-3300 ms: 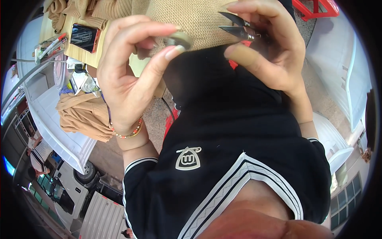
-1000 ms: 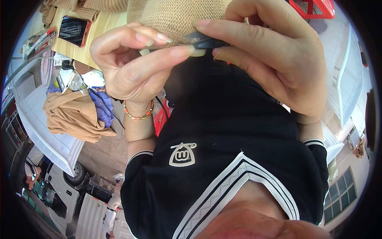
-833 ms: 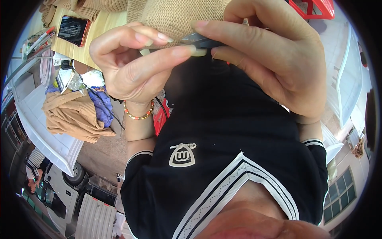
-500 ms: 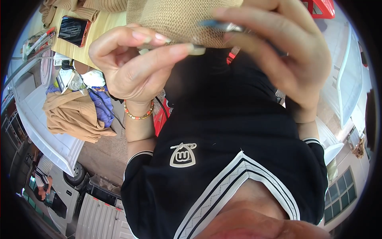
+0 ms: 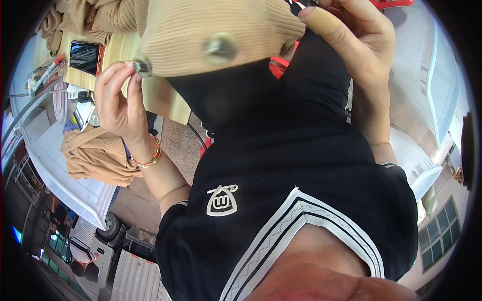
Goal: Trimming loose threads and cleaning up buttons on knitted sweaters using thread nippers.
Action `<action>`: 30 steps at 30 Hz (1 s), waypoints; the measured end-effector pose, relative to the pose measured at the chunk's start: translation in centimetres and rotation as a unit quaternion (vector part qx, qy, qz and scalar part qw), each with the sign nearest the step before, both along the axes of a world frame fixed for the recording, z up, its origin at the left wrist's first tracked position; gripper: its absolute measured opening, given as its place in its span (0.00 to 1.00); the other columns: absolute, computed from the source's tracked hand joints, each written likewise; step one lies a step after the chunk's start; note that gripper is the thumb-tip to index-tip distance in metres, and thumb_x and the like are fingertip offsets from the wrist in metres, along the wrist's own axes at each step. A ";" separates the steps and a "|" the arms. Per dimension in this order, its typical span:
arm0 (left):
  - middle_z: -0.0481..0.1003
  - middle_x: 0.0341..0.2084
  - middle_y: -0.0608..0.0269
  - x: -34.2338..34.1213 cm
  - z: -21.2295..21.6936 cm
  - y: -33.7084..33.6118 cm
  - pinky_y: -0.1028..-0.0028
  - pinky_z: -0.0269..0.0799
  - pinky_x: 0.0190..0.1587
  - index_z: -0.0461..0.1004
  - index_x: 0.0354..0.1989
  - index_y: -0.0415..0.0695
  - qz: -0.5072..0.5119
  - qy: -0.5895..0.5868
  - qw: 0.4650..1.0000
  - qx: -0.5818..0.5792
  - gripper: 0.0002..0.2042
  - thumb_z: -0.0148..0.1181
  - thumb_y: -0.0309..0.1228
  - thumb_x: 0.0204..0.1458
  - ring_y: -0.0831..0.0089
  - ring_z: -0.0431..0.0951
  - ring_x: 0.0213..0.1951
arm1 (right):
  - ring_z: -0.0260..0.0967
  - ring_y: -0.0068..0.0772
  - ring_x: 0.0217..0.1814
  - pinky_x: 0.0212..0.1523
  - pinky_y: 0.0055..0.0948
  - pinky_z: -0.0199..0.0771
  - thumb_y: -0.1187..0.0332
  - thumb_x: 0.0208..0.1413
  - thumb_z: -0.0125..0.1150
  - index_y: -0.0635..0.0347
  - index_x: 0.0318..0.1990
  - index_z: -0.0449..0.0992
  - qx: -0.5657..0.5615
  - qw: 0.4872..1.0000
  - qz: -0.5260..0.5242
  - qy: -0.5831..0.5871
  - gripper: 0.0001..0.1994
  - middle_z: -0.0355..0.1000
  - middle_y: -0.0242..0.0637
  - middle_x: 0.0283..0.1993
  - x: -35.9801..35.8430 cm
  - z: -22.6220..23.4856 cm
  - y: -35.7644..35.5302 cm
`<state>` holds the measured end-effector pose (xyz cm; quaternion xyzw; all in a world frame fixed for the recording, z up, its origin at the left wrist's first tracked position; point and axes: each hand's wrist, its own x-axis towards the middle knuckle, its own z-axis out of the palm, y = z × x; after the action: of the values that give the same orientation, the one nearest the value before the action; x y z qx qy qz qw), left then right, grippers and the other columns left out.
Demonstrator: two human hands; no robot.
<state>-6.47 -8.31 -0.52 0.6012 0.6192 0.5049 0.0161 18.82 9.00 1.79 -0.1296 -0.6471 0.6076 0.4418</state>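
A tan ribbed knit piece [image 5: 201, 25] hangs over my lap at the top of the view. Its lower edge carries a round dark button [image 5: 221, 47], blurred. My left hand [image 5: 120, 93] is closed, thumb and fingers pinching another button [image 5: 143, 66] at the knit's left corner. At the upper right my right hand [image 5: 361, 45], with tan tape round the thumb, is closed near the knit's right side. By its thumb tip shows a small dark and silver tool [image 5: 296, 6], mostly cut off, so its kind is unclear.
A phone in a red case [image 5: 85, 57] lies on the wooden table [image 5: 173, 103], near more tan knitwear [image 5: 85, 22]. Folded tan knitwear [image 5: 100, 155] sits in a white bin [image 5: 60, 185] at the left. A pale plastic bin [image 5: 444, 85] stands at the right.
My hands have moved apart, the left toward the left and down. The knit has been turned and spread, so its ribbed side and buttons show. My right hand has risen.
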 end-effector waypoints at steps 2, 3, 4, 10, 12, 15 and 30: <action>0.76 0.36 0.53 -0.7 -0.8 -0.2 0.73 0.73 0.42 0.77 0.39 0.35 0.022 0.009 0.999 -0.028 0.11 0.63 0.14 0.46 0.68 0.76 0.38 | 0.68 0.26 0.44 0.46 0.23 0.66 0.78 0.48 0.67 0.70 0.48 0.76 0.045 0.937 0.081 0.336 0.18 0.72 0.39 0.43 -1.7 -4.4 1.2; 0.76 0.35 0.54 -0.9 -0.5 -0.2 0.73 0.72 0.43 0.77 0.39 0.35 0.029 0.063 0.995 -0.066 0.10 0.63 0.15 0.47 0.70 0.76 0.37 | 0.68 0.27 0.44 0.46 0.23 0.66 0.78 0.47 0.68 0.70 0.48 0.77 0.046 0.932 0.081 0.350 0.18 0.73 0.39 0.42 -1.7 -5.1 1.2; 0.75 0.36 0.54 -0.9 -0.1 -0.3 0.73 0.71 0.43 0.77 0.40 0.36 0.036 0.069 0.995 -0.062 0.11 0.64 0.15 0.47 0.71 0.76 0.36 | 0.68 0.27 0.44 0.46 0.23 0.66 0.78 0.47 0.68 0.70 0.48 0.77 0.044 0.930 0.085 0.355 0.18 0.73 0.39 0.42 -0.6 -3.5 0.7; 0.73 0.37 0.56 4.1 4.5 0.4 0.78 0.70 0.38 0.76 0.42 0.33 0.019 0.061 0.996 0.057 0.14 0.65 0.16 0.44 0.71 0.75 0.34 | 0.67 0.26 0.42 0.44 0.23 0.65 0.77 0.46 0.69 0.70 0.48 0.77 0.075 0.989 0.004 -0.126 0.18 0.73 0.39 0.41 1.7 1.6 -1.0; 0.74 0.32 0.62 6.2 5.6 2.0 0.77 0.71 0.35 0.80 0.38 0.38 -0.002 0.125 0.992 0.031 0.15 0.72 0.20 0.38 0.72 0.75 0.33 | 0.67 0.26 0.41 0.42 0.24 0.65 0.76 0.46 0.70 0.68 0.48 0.78 0.055 0.971 0.001 -0.232 0.19 0.73 0.38 0.40 1.8 3.4 -1.5; 0.74 0.33 0.60 6.7 5.8 2.8 0.80 0.70 0.34 0.80 0.41 0.36 -0.020 0.107 0.993 -0.044 0.18 0.73 0.20 0.37 0.75 0.75 0.31 | 0.68 0.26 0.35 0.35 0.22 0.66 0.76 0.46 0.70 0.64 0.49 0.78 0.128 0.966 0.022 -0.224 0.19 0.71 0.37 0.36 1.5 3.4 -1.6; 0.74 0.30 0.60 7.0 3.9 2.4 0.82 0.66 0.29 0.81 0.40 0.38 0.040 0.041 0.998 0.011 0.08 0.64 0.23 0.51 0.78 0.72 0.28 | 0.67 0.30 0.31 0.30 0.26 0.66 0.74 0.42 0.71 0.60 0.46 0.80 0.291 0.932 0.016 -0.214 0.19 0.68 0.35 0.33 -0.4 4.5 -0.8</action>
<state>0.58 -5.90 3.35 0.5965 0.6373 0.4866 -0.0363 18.40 8.24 6.29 -0.1118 -0.8770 0.3576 0.3009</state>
